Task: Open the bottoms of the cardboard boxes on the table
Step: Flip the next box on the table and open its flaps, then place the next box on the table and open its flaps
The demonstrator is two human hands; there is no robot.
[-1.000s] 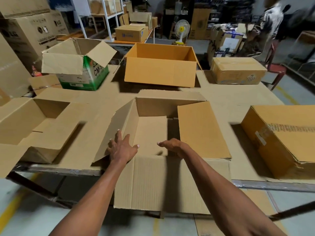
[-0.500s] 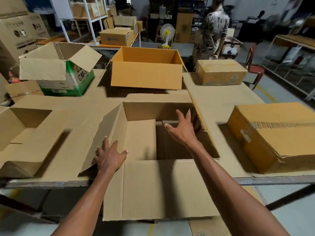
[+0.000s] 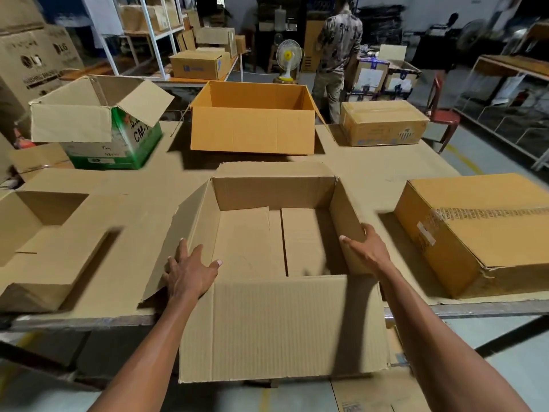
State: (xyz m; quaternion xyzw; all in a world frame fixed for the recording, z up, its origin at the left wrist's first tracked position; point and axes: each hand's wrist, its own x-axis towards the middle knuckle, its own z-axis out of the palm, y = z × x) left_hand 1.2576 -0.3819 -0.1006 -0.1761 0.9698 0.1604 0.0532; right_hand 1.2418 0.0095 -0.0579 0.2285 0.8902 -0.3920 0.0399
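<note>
A brown cardboard box [image 3: 282, 328] stands open-topped at the table's near edge, its front flap hanging down over the edge. Inside, two inner flaps lie flat on its floor with a seam between them. My left hand [image 3: 190, 272] holds the box's left wall near the front corner, thumb inside and fingers outside on the spread left flap. My right hand [image 3: 367, 248] holds the right wall the same way, thumb inside and fingers over the outer side.
On the cardboard-covered table [image 3: 371, 173] stand an open orange box [image 3: 252, 130], a green-printed open box [image 3: 98, 123], a taped box [image 3: 383, 123], a large sealed box [image 3: 481, 233] at right and an opened box [image 3: 44, 239] at left. A person [image 3: 338, 55] stands beyond.
My right hand left the box's inside and moved to its right wall. The right flap, spread out a second ago, now stands folded in. My left hand slid onto the left wall.
</note>
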